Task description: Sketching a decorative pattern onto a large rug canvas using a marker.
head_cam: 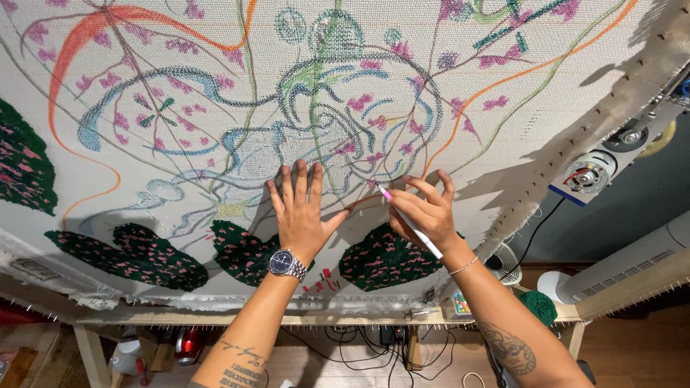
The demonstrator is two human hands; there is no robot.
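Note:
A large white tufting cloth [503, 136] stretched on a wooden frame fills the view, covered with drawn lines in blue, green, orange and pink. My left hand [300, 210] lies flat against the cloth with fingers spread; a silver wristwatch [287, 264] sits on that wrist. My right hand [425, 213] grips a white marker with a pink tip [410, 223], its tip touching the cloth just right of my left fingers. A thin bracelet circles the right wrist.
Dark green tufted patches with pink specks [151, 253] run along the lower cloth and far left. The wooden frame bar [215, 316] carries tack strips. A motor device [593, 172] hangs at right. Cables, green yarn [539, 305] and a small fan [503, 262] sit below.

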